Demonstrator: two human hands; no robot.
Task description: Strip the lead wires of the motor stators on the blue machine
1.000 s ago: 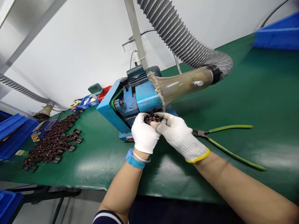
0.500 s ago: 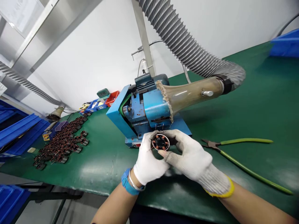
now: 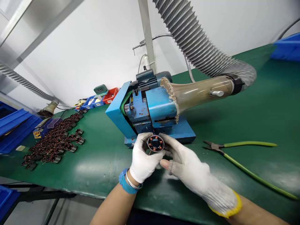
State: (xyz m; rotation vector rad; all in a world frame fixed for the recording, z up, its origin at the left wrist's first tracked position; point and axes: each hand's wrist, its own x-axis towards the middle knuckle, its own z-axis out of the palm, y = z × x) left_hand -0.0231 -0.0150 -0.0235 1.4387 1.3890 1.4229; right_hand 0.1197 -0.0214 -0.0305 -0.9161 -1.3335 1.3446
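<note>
My left hand point(image 3: 145, 161), in a white glove with a blue strap and a metal bangle at the wrist, is closed around a motor stator point(image 3: 156, 143). The stator is a round metal ring with copper windings and a dark centre, its open face turned up to me. Thin wire ends stick out at its side. Beside it is my right hand point(image 3: 187, 162), in a white glove with a yellow cuff and a bare thumb tip. Its fingers reach the stator's right rim, while the thumb stands apart. Just behind both hands is a blue belt-driven machine point(image 3: 161, 103).
Green-handled cutting pliers point(image 3: 217, 147) lie spread on the green table point(image 3: 246, 122) at right. Many stators point(image 3: 56, 137) are heaped at left, near blue bins point(image 3: 21, 131). A grey ribbed hose point(image 3: 194, 40) joins the machine's duct. A small clock point(image 3: 100, 90) stands behind a red bin point(image 3: 111, 96).
My right thumb has come away from the stator's rim and that hand has loosened. The left hand keeps the stator, shifted slightly left and tilted. The camera view has turned a little.
</note>
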